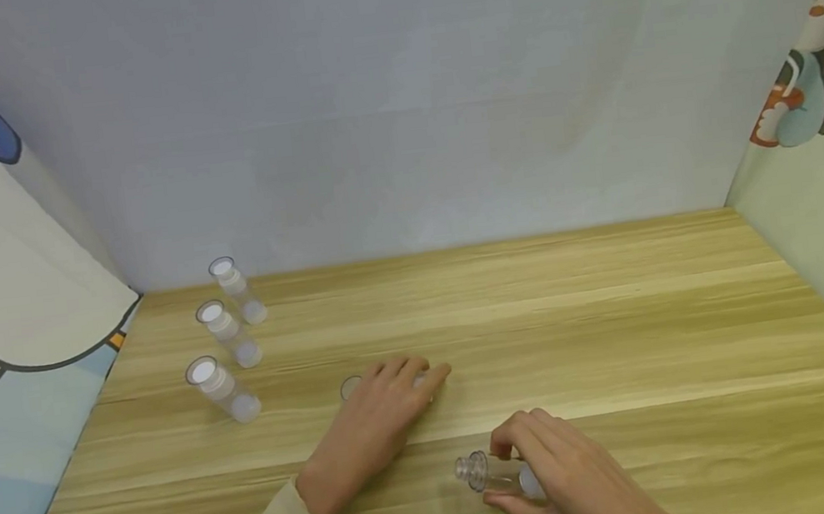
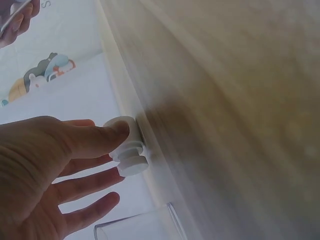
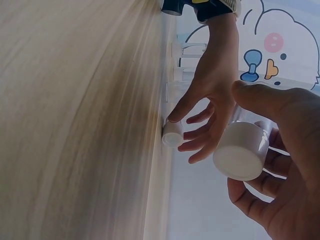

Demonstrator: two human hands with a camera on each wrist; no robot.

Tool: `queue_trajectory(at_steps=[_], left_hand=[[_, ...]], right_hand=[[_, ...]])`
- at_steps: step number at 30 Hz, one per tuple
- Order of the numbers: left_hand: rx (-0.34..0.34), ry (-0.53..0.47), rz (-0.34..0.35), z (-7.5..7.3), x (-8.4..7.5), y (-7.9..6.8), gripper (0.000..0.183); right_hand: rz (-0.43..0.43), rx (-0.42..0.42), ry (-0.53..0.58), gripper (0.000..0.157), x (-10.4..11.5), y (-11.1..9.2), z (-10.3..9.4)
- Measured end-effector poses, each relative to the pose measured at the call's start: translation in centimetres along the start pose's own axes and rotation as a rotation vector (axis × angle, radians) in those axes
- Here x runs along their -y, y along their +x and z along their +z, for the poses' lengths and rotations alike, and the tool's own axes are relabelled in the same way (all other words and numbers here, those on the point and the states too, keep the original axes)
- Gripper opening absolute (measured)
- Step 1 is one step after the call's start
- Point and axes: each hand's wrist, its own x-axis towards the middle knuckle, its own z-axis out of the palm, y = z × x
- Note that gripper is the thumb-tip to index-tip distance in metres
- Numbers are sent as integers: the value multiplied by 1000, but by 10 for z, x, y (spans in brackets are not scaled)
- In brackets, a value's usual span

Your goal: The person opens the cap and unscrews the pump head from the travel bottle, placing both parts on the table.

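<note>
Left hand [image 1: 386, 410]: pinches a white stepped piece [image 2: 131, 148] between thumb and fingers, with outer fingers spread.
Place of that piece: down at the tabletop [image 1: 576, 315], mostly hidden under the palm side from the head view.
Right hand [image 1: 574, 474]: grasps a clear bottle [image 1: 503, 474] in curled thumb and fingers.
Place of that bottle: tipped sideways above the wood, with narrow neck pointing left and white base toward the palm.
Beside the pinch: a clear cylinder [image 2: 142, 225], partly covered in the head view.
Far left: three bottles [image 1: 229, 335], upright in a row, well apart from both grips.
Surface: pale wood, streaked grain.
Room: plain grey backdrop [image 1: 396, 108]; cartoon-printed side panels [image 1: 15, 282].
</note>
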Motion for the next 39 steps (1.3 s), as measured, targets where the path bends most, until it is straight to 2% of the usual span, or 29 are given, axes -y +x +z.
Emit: queue_trajectory(at_steps=[9, 16, 22, 26, 39], left_hand=[[-22, -43, -15, -4, 2, -4, 56], [-63, -16, -37, -10, 3, -8, 49], [-91, -8, -39, -20, 4, -14, 54], [-125, -25, -39, -27, 5, -20, 56], [-255, -28, -92, -46, 14, -48, 34]], right_hand=[[14, 7, 11, 41, 1, 0, 0], [46, 33, 24, 43, 1, 0, 1], [47, 20, 30, 39, 0, 1, 3], [49, 18, 40, 36, -2, 2, 4], [91, 26, 107, 32, -6, 12, 6]])
